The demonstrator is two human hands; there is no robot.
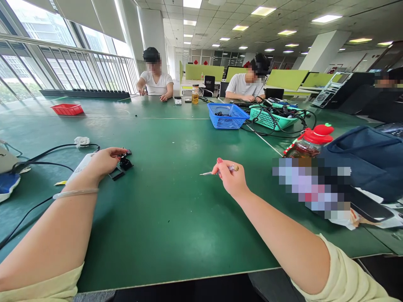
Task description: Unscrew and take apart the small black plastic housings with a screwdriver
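Plainly, your green tabletop (176,235) is the broad base for everything, with your two hands well apart over it. On your right a navy fabric bag (362,159) sits at the side, probably to keep it out of your reach lines. Farther off, the teal basket (267,120) and the blue basket (226,119) stand side by side, likely to gather loose pieces; black cables (277,119) spill over the teal one's rim. Your red-lidded bottle (311,142) is just beside the bag.

Your left hand (108,162) is stretched out, fingers forward at the small black parts on the table's left side (whether they pinch one or only touch it, you can't tell from this angle). Your right hand (232,178) is closed around a slim pointed tool (206,173), thumb and fingers pinching it along the handle, tip aimed leftward; that pen-like grip presumably gives fine control. Smallest are those parts: a dark camera-like block (126,163) and, just beside it, a flat black frame (116,174).
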